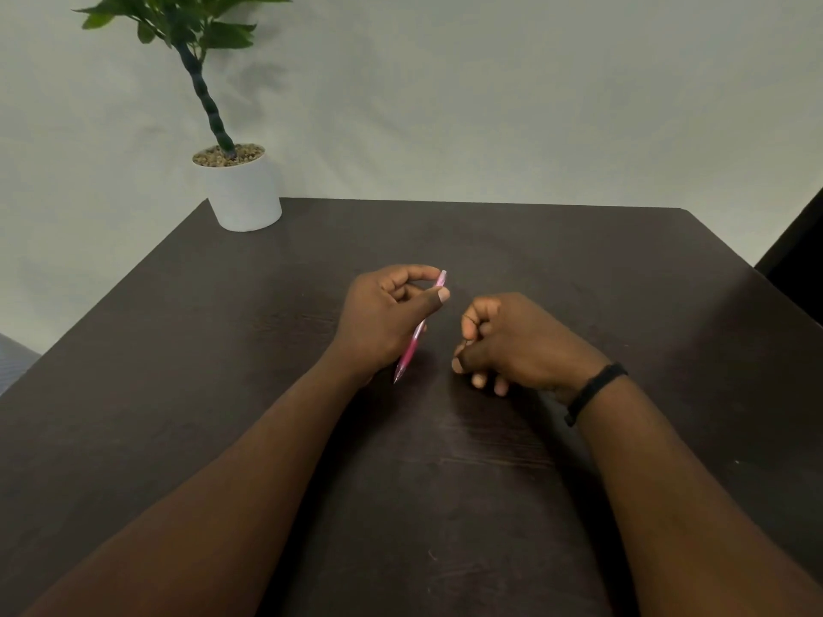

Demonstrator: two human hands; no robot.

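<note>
A pink pen (412, 347) is held by my left hand (383, 322) over the middle of the dark table (222, 349). Thumb and forefinger pinch its upper end, and its tip points down toward me, close to the tabletop. My right hand (512, 340) rests just to the right of the pen, a small gap apart. Its fingers are curled under into a loose fist, and I see nothing in it. A black band (594, 391) sits on the right wrist.
A white pot (245, 193) with a green plant (187, 24) stands at the table's far left corner, against a pale wall. A dark shape (797, 247) lies past the table's right edge.
</note>
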